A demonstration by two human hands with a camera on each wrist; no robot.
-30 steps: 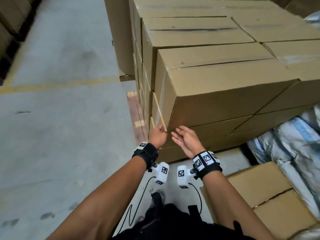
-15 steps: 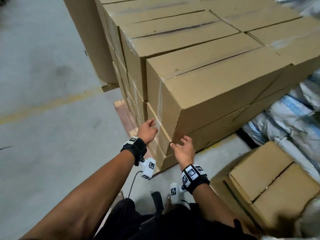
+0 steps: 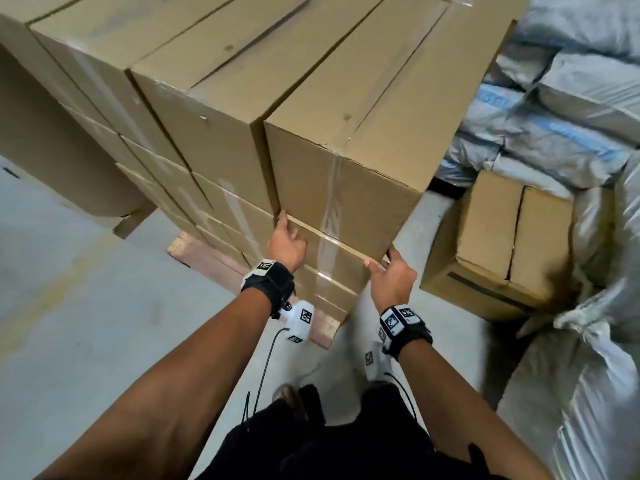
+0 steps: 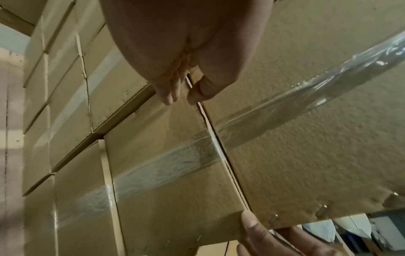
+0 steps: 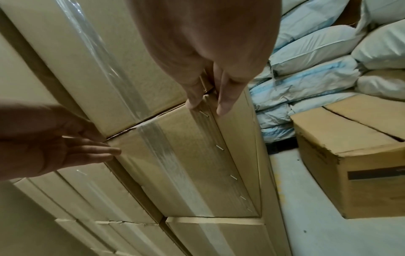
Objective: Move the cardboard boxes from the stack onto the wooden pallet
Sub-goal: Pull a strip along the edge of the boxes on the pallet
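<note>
The top corner carton (image 3: 346, 174) sits on the near right corner of the stack, which rests on a wooden pallet (image 3: 221, 265). The left hand (image 3: 285, 242) sets straight, closed fingers at the carton's lower left corner, thumb apart on the front face; the right hand (image 3: 393, 275) pinches the lower right edge between thumb and fingers. This placement at the seam probably prepares a two-handed grip on the carton.
</note>
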